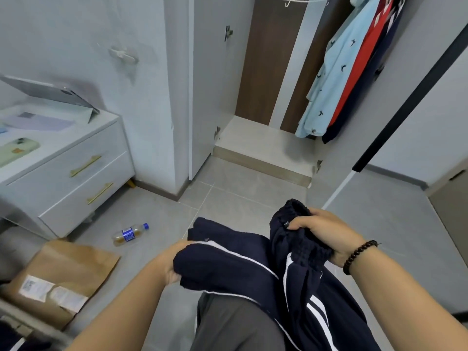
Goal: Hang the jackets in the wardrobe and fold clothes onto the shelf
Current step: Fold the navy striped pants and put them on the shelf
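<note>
Nearest, the navy trousers (291,274) drape over the person's knee, the right hand (326,234) gripping the gathered elastic waistband and the left hand (169,264) clutching a doubled-over fold, likely to square the soft, white-striped cloth for folding

Beyond, the open wardrobe (263,138) shows a smooth pale shelf, with hung shirts (336,79) to its right and a wire hanger (304,0) above

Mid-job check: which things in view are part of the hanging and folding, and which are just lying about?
Job: navy striped garment, gripped by left hand and right hand; open wardrobe with hung clothes; empty hanger.

Lying about: bottle on floor, paper bag, phone and tablet on drawer unit.
</note>
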Demonstrator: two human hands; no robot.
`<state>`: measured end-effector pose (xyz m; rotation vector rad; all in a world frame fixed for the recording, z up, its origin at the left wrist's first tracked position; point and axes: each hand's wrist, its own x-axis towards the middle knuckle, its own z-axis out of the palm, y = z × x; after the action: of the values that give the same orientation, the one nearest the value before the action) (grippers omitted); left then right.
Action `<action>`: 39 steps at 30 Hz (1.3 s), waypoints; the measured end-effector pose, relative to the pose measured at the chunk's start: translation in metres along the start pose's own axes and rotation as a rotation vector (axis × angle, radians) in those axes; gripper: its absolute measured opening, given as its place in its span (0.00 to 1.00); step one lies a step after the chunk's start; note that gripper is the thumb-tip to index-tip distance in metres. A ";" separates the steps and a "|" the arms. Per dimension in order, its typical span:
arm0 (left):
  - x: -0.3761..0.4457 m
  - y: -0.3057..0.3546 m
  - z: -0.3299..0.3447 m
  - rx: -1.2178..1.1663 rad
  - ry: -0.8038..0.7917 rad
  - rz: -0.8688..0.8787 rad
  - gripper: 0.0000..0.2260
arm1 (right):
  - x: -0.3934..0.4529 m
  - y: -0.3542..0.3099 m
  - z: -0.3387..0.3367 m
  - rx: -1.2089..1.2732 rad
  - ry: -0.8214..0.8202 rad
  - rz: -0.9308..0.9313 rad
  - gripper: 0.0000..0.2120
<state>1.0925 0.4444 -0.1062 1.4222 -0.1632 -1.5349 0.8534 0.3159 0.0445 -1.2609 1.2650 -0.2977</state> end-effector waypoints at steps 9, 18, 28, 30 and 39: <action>-0.082 0.099 0.097 0.152 -0.361 0.480 0.15 | -0.051 -0.072 -0.083 -0.063 0.230 -0.269 0.12; -0.157 0.090 0.179 0.719 -0.252 0.764 0.03 | -0.106 -0.045 -0.101 -0.353 0.235 -0.591 0.20; -0.106 -0.020 0.159 0.632 0.273 0.758 0.07 | -0.072 0.088 -0.072 0.048 0.382 -0.409 0.19; -0.105 -0.030 0.154 0.399 0.235 0.593 0.08 | -0.072 0.109 -0.064 0.087 0.401 -0.357 0.21; -0.122 -0.060 0.178 0.025 0.003 0.241 0.13 | -0.092 0.141 -0.011 -0.041 0.267 -0.499 0.22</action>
<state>0.8922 0.4720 -0.0110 1.3699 -0.3407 -1.3367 0.7487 0.4318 -0.0190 -1.6039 1.1641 -0.8240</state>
